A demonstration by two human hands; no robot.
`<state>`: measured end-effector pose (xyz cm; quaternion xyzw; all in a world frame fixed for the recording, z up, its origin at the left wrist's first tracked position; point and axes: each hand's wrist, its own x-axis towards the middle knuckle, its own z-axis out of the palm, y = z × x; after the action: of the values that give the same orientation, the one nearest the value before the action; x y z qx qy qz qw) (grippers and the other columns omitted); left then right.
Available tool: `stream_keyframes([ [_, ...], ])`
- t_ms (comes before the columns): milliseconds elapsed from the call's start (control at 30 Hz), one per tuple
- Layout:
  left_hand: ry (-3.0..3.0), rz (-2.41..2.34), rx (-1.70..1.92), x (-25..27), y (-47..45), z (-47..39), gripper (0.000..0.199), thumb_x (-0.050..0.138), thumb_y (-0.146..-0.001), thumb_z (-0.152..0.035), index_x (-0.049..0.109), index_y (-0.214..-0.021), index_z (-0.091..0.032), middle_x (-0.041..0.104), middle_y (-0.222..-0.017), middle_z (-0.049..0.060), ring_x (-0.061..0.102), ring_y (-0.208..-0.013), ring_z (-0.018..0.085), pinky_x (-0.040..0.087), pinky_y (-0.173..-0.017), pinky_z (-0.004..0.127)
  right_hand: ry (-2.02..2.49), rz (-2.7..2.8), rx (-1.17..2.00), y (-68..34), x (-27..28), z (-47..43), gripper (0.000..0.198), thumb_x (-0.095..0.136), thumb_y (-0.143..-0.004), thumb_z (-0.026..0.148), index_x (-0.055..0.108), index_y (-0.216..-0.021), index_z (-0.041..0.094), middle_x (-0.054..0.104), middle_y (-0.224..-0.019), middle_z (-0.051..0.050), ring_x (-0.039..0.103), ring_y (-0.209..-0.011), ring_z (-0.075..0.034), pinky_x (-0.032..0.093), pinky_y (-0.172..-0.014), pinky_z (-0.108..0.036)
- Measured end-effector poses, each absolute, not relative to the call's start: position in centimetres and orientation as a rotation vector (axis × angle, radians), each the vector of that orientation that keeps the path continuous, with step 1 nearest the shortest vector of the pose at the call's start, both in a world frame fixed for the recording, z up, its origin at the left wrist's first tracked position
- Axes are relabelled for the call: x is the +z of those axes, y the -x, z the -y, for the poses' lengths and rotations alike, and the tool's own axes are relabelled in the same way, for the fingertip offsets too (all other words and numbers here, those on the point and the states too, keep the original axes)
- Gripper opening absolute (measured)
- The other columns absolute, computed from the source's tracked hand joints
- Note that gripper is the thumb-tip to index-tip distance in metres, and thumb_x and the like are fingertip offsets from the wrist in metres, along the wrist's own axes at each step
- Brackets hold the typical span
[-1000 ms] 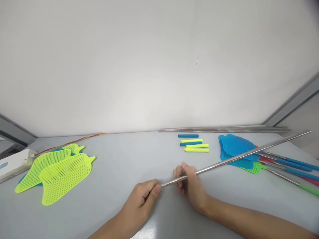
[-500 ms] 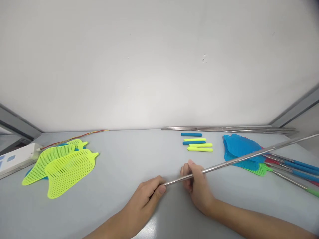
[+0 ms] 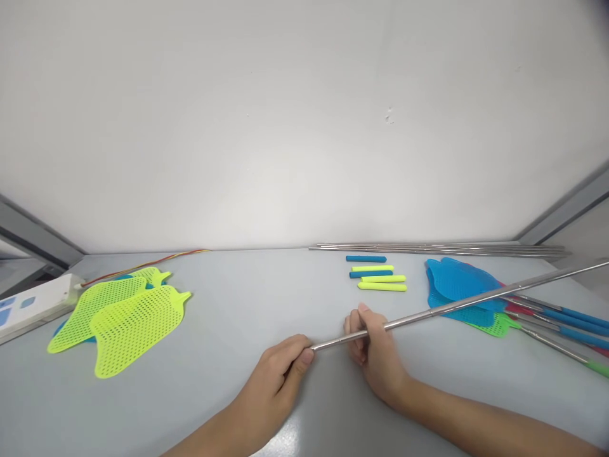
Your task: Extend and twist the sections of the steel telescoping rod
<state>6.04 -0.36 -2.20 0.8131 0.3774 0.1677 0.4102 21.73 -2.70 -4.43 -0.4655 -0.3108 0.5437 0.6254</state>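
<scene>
A long silver telescopic rod [image 3: 457, 307] slants up to the right across the view, its far end cut off at the right edge. My left hand [image 3: 280, 374] pinches its near end between thumb and fingers. Further along, my right hand [image 3: 373, 346] is closed around the rod, fingers curled and thumb pointing up. Beyond the hands lie several short handle sleeves, among them a blue sleeve [image 3: 366, 259] and a yellow sleeve [image 3: 382, 287]. The rod passes over blue fly swatter heads [image 3: 464, 279] on the right.
Yellow fly swatter heads [image 3: 137, 327] overlap blue ones at the left, beside a white power strip [image 3: 42, 304] with a red and yellow cord. More silver rods [image 3: 428, 249] lie along the wall [image 3: 304, 127]. Finished swatters with blue handles [image 3: 575, 314] extend past the right edge.
Both hands keep their hold on the rod. Its near end and my left hand have shifted very slightly left; the whole view has moved a little too.
</scene>
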Motion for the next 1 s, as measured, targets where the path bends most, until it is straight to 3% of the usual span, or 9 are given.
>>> stream_keyframes([
  [267, -2.178, -0.953, 0.357, -3.14, -5.70, 0.54, 0.027, 0.024, -0.084, -0.029, 0.032, -0.060, -0.018, 0.037, -0.055, -0.004, 0.037, -0.051, 0.010, 0.030, -0.050, 0.021, 1.049, 0.699, 1.279, -21.62, -4.55, 2.64, 0.043, 0.030, -0.079, 0.037, 0.028, -0.041, 0.017, 0.027, -0.037, 0.004, 0.023, -0.035, -0.006, 0.016, -0.038, -0.024],
  [500, -2.297, -0.966, 0.286, -3.24, -5.67, 0.62, 0.025, 0.024, -0.085, -0.028, 0.035, -0.065, -0.019, 0.043, -0.060, -0.003, 0.041, -0.056, 0.011, 0.032, -0.055, 0.023, 1.013, 0.672, 1.281, -21.62, -4.71, 2.57, 0.042, 0.031, -0.078, 0.036, 0.028, -0.040, 0.017, 0.027, -0.035, 0.004, 0.022, -0.034, -0.006, 0.014, -0.037, -0.023],
  [1000, -2.191, -0.979, 0.365, -3.37, -5.82, 0.28, 0.024, 0.025, -0.084, -0.028, 0.034, -0.063, -0.019, 0.041, -0.057, -0.004, 0.038, -0.052, 0.009, 0.032, -0.051, 0.021, 1.052, 0.726, 1.274, -21.76, -4.76, 2.61, 0.043, 0.029, -0.079, 0.037, 0.029, -0.041, 0.017, 0.028, -0.036, 0.004, 0.025, -0.035, -0.006, 0.018, -0.039, -0.023],
])
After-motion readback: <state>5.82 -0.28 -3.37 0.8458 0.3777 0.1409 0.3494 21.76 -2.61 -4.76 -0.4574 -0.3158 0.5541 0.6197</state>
